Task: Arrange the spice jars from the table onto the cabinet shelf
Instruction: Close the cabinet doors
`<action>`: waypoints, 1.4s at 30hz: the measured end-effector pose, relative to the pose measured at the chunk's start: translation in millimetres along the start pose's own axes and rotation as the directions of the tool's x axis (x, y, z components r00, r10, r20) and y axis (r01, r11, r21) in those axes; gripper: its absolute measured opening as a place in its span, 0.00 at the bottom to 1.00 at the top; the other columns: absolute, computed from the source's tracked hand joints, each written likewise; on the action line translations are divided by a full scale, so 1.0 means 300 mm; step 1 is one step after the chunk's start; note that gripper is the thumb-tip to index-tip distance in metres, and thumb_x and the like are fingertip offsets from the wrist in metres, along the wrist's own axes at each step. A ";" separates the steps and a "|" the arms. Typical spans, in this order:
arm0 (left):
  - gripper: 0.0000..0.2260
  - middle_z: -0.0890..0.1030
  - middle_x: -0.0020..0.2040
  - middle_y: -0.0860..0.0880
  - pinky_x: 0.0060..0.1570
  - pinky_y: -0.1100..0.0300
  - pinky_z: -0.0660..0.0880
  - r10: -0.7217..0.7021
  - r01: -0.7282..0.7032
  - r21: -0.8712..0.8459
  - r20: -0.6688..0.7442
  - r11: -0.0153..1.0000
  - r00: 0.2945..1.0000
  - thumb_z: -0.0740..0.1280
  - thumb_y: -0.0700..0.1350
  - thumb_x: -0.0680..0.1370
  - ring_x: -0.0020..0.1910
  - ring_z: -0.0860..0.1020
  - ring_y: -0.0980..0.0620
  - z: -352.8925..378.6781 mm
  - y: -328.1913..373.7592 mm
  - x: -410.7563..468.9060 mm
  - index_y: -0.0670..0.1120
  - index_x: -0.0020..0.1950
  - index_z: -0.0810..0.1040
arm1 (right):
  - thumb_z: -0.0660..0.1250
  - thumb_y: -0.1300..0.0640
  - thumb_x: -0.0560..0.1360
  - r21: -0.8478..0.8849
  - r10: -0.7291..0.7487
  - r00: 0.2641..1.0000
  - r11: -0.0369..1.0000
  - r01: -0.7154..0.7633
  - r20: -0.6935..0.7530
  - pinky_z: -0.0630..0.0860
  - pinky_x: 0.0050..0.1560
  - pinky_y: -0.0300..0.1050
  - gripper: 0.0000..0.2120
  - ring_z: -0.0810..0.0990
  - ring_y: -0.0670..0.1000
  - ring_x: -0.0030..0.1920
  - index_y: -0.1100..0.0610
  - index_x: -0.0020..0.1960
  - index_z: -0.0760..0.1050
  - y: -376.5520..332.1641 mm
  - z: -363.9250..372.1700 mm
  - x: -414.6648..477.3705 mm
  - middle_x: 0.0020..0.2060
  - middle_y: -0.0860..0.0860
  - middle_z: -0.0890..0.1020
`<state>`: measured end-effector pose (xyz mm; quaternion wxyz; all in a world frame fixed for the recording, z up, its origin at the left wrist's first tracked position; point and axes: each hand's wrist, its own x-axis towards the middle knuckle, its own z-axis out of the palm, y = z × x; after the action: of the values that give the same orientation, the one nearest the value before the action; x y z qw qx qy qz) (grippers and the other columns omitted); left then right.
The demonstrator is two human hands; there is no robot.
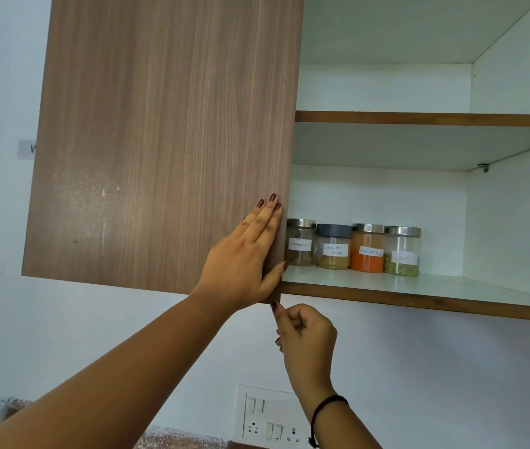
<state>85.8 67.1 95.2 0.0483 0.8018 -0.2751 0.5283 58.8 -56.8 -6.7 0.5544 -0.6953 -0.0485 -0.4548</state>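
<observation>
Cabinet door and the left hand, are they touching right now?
Touching. The head view shows the left hand with fingers flat on the face of the cabinet door and the thumb hooked round its edge.

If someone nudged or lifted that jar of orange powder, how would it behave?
The orange-powder jar looks clear and smooth, so probably rigid, maybe slippery. Roughly half full, it likely has some heft. Squat, it should slide rather than tip, nudging the neighbouring jars.
</observation>
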 end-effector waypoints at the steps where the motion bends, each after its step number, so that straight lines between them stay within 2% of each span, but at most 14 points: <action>1: 0.36 0.43 0.81 0.53 0.70 0.60 0.53 -0.005 0.005 0.000 0.003 1.000 1.000 0.53 0.64 0.80 0.79 0.44 0.53 -0.003 0.005 0.000 0.51 0.81 0.40 | 0.72 0.54 0.75 0.007 0.002 1.000 1.000 -0.002 0.011 0.80 0.31 0.40 0.12 0.80 0.51 0.29 0.55 0.34 0.77 -0.001 -0.006 -0.001 0.27 0.49 0.79; 6: 0.35 0.44 0.82 0.53 0.71 0.59 0.59 -0.048 0.049 -0.012 0.007 0.999 0.999 0.53 0.63 0.81 0.80 0.49 0.52 -0.030 0.026 0.003 0.51 0.81 0.41 | 0.72 0.53 0.75 0.052 0.014 0.996 0.998 -0.019 0.086 0.77 0.30 0.37 0.15 0.80 0.50 0.27 0.58 0.33 0.77 -0.007 -0.069 -0.010 0.25 0.51 0.79; 10: 0.35 0.44 0.82 0.52 0.72 0.56 0.61 -0.049 0.051 -0.035 0.065 0.998 0.997 0.54 0.63 0.81 0.80 0.50 0.50 -0.062 0.033 0.001 0.50 0.81 0.42 | 0.71 0.53 0.75 0.033 -0.010 0.996 0.999 0.007 0.094 0.79 0.31 0.39 0.14 0.80 0.49 0.27 0.59 0.34 0.77 -0.032 -0.142 0.000 0.25 0.51 0.79; 13: 0.36 0.46 0.82 0.51 0.73 0.56 0.57 -0.087 0.093 -0.096 0.064 0.991 0.994 0.56 0.62 0.81 0.80 0.50 0.49 -0.090 0.052 -0.012 0.50 0.81 0.42 | 0.69 0.53 0.77 0.107 0.024 0.996 0.994 -0.033 0.086 0.79 0.32 0.39 0.13 0.80 0.49 0.29 0.59 0.37 0.79 -0.074 -0.181 -0.008 0.28 0.51 0.81; 15: 0.36 0.49 0.82 0.51 0.73 0.55 0.56 -0.090 0.097 -0.134 0.056 0.986 0.994 0.57 0.62 0.81 0.80 0.52 0.49 -0.112 0.070 -0.032 0.50 0.81 0.44 | 0.68 0.54 0.78 0.159 0.046 0.995 0.985 -0.060 0.089 0.79 0.32 0.38 0.12 0.80 0.48 0.30 0.58 0.38 0.80 -0.111 -0.200 -0.027 0.29 0.50 0.81; 18: 0.34 0.56 0.81 0.49 0.73 0.49 0.64 -0.048 0.058 -0.159 0.063 0.986 0.997 0.57 0.62 0.81 0.78 0.59 0.48 -0.164 0.111 -0.066 0.50 0.81 0.48 | 0.68 0.55 0.78 0.165 0.018 0.996 0.986 -0.031 0.083 0.78 0.32 0.38 0.12 0.80 0.47 0.30 0.59 0.38 0.80 -0.169 -0.223 -0.064 0.30 0.49 0.81; 22: 0.32 0.66 0.77 0.47 0.68 0.52 0.69 -0.072 0.081 -0.242 0.042 0.967 0.996 0.61 0.57 0.81 0.73 0.68 0.46 -0.251 0.169 -0.101 0.48 0.80 0.53 | 0.66 0.55 0.79 0.155 -0.035 0.998 0.988 0.025 0.056 0.78 0.33 0.37 0.13 0.79 0.47 0.31 0.60 0.39 0.81 -0.255 -0.254 -0.122 0.29 0.47 0.80; 26: 0.30 0.68 0.76 0.46 0.66 0.53 0.69 -0.093 0.087 -0.357 0.002 0.930 0.996 0.61 0.55 0.82 0.72 0.69 0.46 -0.327 0.188 -0.143 0.47 0.80 0.55 | 0.65 0.55 0.80 0.139 -0.089 0.996 0.987 0.085 0.022 0.77 0.33 0.36 0.14 0.79 0.46 0.31 0.59 0.38 0.80 -0.340 -0.292 -0.188 0.27 0.45 0.79; 30: 0.32 0.68 0.76 0.47 0.66 0.51 0.70 -0.104 0.100 -0.380 0.009 0.920 0.995 0.57 0.60 0.80 0.72 0.69 0.46 -0.396 0.190 -0.200 0.49 0.80 0.56 | 0.65 0.54 0.80 0.094 -0.107 0.994 0.990 0.109 -0.023 0.78 0.34 0.37 0.14 0.79 0.46 0.31 0.58 0.39 0.81 -0.413 -0.340 -0.269 0.29 0.46 0.80; 32: 0.32 0.67 0.77 0.47 0.68 0.50 0.69 -0.123 0.117 -0.409 0.012 0.905 0.992 0.56 0.61 0.80 0.74 0.67 0.47 -0.436 0.200 -0.228 0.49 0.80 0.56 | 0.65 0.54 0.79 0.058 -0.123 0.991 0.990 0.126 -0.044 0.79 0.33 0.41 0.13 0.80 0.49 0.32 0.58 0.39 0.81 -0.452 -0.369 -0.315 0.29 0.48 0.80; 36: 0.29 0.67 0.76 0.48 0.69 0.53 0.66 -0.151 0.123 -0.518 -0.011 0.846 0.988 0.59 0.58 0.81 0.74 0.66 0.48 -0.520 0.259 -0.281 0.47 0.79 0.59 | 0.66 0.54 0.79 -0.024 -0.182 0.980 0.983 0.180 -0.078 0.80 0.35 0.55 0.12 0.79 0.59 0.35 0.59 0.40 0.80 -0.537 -0.433 -0.392 0.31 0.56 0.80; 39: 0.26 0.69 0.75 0.49 0.67 0.57 0.65 -0.192 0.145 -0.651 -0.001 0.745 0.981 0.61 0.55 0.81 0.73 0.67 0.50 -0.556 0.332 -0.307 0.48 0.78 0.62 | 0.66 0.54 0.79 -0.075 -0.233 0.966 0.971 0.225 -0.111 0.79 0.34 0.58 0.13 0.79 0.60 0.34 0.60 0.40 0.79 -0.606 -0.486 -0.434 0.32 0.58 0.80; 42: 0.26 0.71 0.73 0.50 0.68 0.51 0.71 -0.219 0.165 -0.786 0.039 0.596 0.975 0.61 0.58 0.81 0.71 0.70 0.51 -0.576 0.422 -0.314 0.50 0.76 0.65 | 0.66 0.54 0.78 -0.099 -0.268 0.953 0.962 0.256 -0.142 0.77 0.30 0.58 0.14 0.77 0.62 0.33 0.60 0.38 0.78 -0.675 -0.547 -0.463 0.31 0.59 0.79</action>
<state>-145.6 60.5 61.3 0.4582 0.7082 -0.3883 0.3709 -232.5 -52.9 40.6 0.4633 -0.6670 -0.0791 -0.5781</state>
